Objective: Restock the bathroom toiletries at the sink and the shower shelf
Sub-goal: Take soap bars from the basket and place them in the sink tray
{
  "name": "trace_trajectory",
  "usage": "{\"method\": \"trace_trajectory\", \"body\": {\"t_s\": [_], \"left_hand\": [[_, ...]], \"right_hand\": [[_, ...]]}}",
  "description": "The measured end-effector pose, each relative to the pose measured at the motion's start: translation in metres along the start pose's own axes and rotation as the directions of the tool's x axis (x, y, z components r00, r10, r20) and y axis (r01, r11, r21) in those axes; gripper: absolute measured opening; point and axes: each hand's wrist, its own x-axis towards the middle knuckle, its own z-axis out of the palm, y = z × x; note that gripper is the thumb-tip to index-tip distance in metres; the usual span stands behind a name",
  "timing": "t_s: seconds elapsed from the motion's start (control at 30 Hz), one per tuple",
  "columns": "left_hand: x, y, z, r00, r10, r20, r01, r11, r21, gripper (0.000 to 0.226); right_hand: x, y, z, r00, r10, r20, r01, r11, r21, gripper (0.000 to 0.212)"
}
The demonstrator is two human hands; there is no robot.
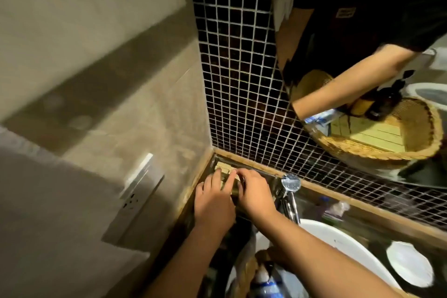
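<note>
My left hand (214, 203) and my right hand (255, 197) meet in the far left corner of the counter, beside the tap. Between their fingers is a small gold-brown packet (233, 189), gripped from both sides. Just behind it lie pale cream packets (223, 167) in a dark tray (256, 172) against the mosaic wall. Below my arms, at the frame's lower edge, stands a woven basket (246, 273) with a blue-labelled bottle (268, 284) in it. Most of the basket is hidden by my right forearm.
A chrome tap (291, 184) stands right of my hands, over the white basin (343, 247). A small white dish (410, 264) sits on the counter at right. The mirror (362, 31) reflects the basket and a dark pump bottle. A wall socket (135, 192) is at left.
</note>
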Motion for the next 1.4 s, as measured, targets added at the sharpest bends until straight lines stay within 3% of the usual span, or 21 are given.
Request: {"method": "trace_trajectory", "body": {"t_s": [0.2, 0.57, 0.67, 0.8, 1.07, 1.2, 1.4], "left_hand": [[0.029, -0.007, 0.028, 0.999, -0.012, 0.047, 0.011, 1.0, 0.008, 0.082], [0.031, -0.008, 0.049, 1.0, -0.003, 0.022, 0.003, 1.0, -0.001, 0.092], [0.032, -0.007, 0.05, 1.0, -0.007, 0.016, 0.007, 1.0, -0.01, 0.088], [0.031, -0.009, 0.056, 0.999, -0.014, 0.05, 0.014, 1.0, -0.005, 0.088], [0.033, -0.014, 0.066, 0.992, -0.013, 0.128, 0.011, 1.0, 0.013, 0.078], [0.032, -0.014, 0.069, 0.992, 0.004, 0.123, -0.006, 1.0, 0.017, 0.077], [0.036, -0.017, 0.069, 0.991, 0.019, 0.136, -0.024, 0.999, 0.035, 0.08]], "right_hand": [[0.029, 0.015, 0.023, 0.999, 0.031, 0.016, -0.03, 0.999, -0.037, 0.038], [0.028, 0.027, 0.027, 0.995, -0.063, -0.077, 0.062, 0.998, -0.015, 0.041], [0.031, 0.028, 0.025, 0.989, -0.028, -0.142, 0.026, 1.0, -0.017, 0.037], [0.029, 0.036, 0.027, 0.995, -0.014, -0.101, 0.008, 0.998, -0.064, 0.037], [0.029, 0.038, 0.042, 0.977, 0.16, -0.142, -0.144, 0.983, 0.116, 0.023], [0.019, 0.038, 0.042, 0.988, 0.137, -0.075, -0.134, 0.99, 0.043, 0.038], [0.004, 0.042, 0.043, 0.986, 0.092, 0.14, -0.07, 0.985, -0.156, 0.072]]}}
